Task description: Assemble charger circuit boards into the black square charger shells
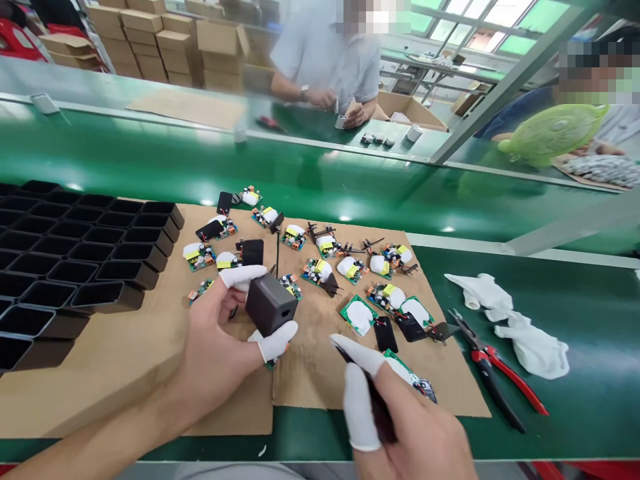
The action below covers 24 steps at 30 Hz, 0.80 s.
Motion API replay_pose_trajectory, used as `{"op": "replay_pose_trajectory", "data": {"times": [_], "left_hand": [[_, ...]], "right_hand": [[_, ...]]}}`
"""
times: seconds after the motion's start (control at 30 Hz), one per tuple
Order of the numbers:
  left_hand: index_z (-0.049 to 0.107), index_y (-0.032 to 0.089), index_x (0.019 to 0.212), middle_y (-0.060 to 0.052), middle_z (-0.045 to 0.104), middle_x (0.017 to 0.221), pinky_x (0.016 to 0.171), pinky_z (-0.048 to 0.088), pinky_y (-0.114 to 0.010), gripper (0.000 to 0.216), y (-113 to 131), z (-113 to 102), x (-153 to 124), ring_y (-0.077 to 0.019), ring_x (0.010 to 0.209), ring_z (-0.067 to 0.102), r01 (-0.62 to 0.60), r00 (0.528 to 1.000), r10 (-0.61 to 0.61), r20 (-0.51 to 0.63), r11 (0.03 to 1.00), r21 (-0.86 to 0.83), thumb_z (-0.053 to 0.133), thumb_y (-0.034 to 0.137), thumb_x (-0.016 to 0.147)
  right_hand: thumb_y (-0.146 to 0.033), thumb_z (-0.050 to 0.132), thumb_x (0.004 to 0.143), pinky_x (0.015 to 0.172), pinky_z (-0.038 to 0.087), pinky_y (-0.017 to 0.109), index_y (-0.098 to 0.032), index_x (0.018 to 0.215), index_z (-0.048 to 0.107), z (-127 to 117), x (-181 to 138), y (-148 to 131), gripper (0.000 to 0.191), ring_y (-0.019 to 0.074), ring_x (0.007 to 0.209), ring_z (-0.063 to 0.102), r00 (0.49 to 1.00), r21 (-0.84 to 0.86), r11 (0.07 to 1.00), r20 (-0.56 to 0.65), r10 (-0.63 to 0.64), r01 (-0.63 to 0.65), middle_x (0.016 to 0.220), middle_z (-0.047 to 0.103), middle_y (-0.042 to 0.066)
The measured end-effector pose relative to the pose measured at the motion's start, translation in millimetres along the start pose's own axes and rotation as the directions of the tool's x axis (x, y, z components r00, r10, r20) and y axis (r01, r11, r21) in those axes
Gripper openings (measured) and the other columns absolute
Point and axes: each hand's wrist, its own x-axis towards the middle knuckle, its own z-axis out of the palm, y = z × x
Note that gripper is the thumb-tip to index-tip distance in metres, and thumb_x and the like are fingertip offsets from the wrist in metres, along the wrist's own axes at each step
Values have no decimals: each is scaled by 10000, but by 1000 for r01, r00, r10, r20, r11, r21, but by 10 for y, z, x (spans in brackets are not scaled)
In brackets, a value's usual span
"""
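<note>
My left hand [223,333], with white finger cots on thumb and forefinger, pinches a small black charger housing [270,303] above the cardboard sheet [125,353]. My right hand [400,420], also in finger cots, is closed round a thin dark tool [373,393] and a green circuit board [407,375] near the front edge. Several small circuit boards [320,270] with yellow and white parts lie scattered on the cardboard beyond both hands.
Rows of black housings [75,260] stand packed at the left. Red-handled pliers [495,370] and white gloves [520,333] lie on the green bench at right. Beyond the green conveyor [200,160], other people work; a green fan [553,133] stands at right.
</note>
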Motion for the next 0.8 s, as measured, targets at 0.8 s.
{"op": "replay_pose_trajectory", "data": {"times": [0.8], "left_hand": [[771,225,1279,-60,843,1085,864,705,-339,715,2,37,89,-213,914,800,222,971,-173,165,908,-355,1077,308,638]], "right_hand": [[-360,586,1186,820,536,404,-238,1202,703,783,-155,380,170,274,912,649,951,-84,987,-270,-152,134,1011,657,73]]}}
